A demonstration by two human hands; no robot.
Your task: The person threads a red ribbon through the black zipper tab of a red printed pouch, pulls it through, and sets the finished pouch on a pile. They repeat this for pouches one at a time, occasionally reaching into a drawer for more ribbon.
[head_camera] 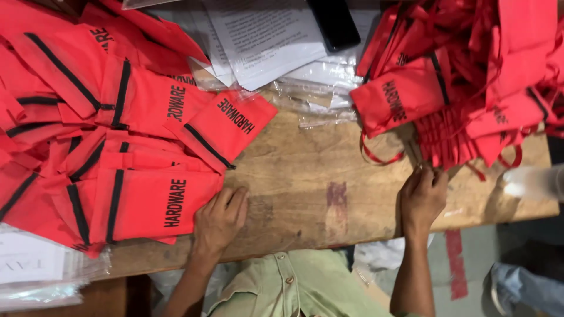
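My left hand (220,220) lies flat on the wooden table (305,194), its fingers touching the edge of a red fabric pouch (155,202) with black lettering and a black stripe, at the near edge of a large pile of such pouches (88,129). My right hand (423,196) reaches toward a second heap of red drawstring pouches (470,76) at the right; its fingertips pinch at thin cords hanging from that heap. What exactly the fingers hold is hard to make out.
Printed white papers (264,35) and a black phone (333,23) lie at the back. Clear plastic bags (317,94) lie beneath the papers. More plastic-wrapped sheets (35,270) sit at the near left. My green shirt (294,287) is at the table's front edge.
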